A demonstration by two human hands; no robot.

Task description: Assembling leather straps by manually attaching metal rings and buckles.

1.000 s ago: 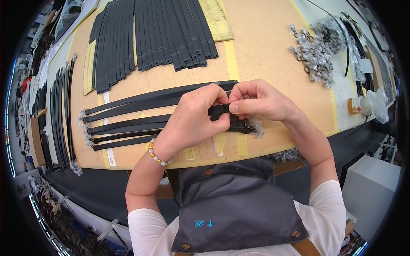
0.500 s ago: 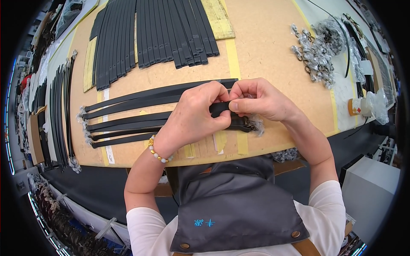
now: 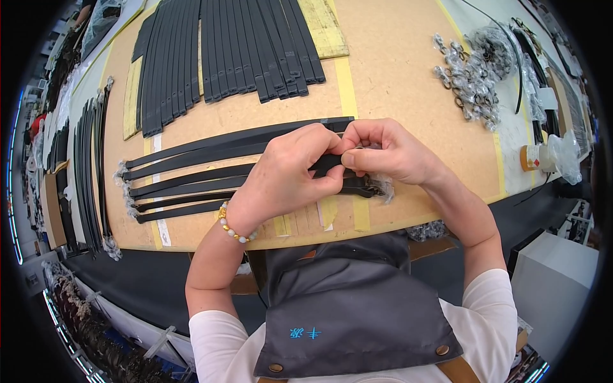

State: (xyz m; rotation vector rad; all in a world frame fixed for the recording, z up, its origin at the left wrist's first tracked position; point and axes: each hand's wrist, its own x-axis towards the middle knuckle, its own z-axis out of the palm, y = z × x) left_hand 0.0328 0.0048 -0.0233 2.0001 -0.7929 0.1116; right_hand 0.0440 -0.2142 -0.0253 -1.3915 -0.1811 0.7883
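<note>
Both hands are close together over the table, pinching one black strap (image 3: 327,165) near its right end. My left hand (image 3: 288,167) grips it between thumb and fingers, the fingertips curled around the band. Thumb and forefinger of my right hand (image 3: 388,153) press together at the strap's end, hiding what lies between them. Several more black straps (image 3: 191,172) stretch leftward beneath the left hand, their left ends tipped with plastic-wrapped hardware (image 3: 128,191). Another plastic-wrapped fitting (image 3: 382,187) shows just below the right hand.
Rows of flat black straps (image 3: 236,51) lie at the back. Far right are a pile of plastic-wrapped metal hooks (image 3: 469,83) and a small bottle of amber liquid (image 3: 535,157). A bundle of narrow straps (image 3: 89,172) lies at the left. The table's front edge (image 3: 306,244) borders my apron.
My hands stay nearly in place on the strap, with only a slight shift of the fingers. Nothing else has visibly moved apart from a small drift of the whole view.
</note>
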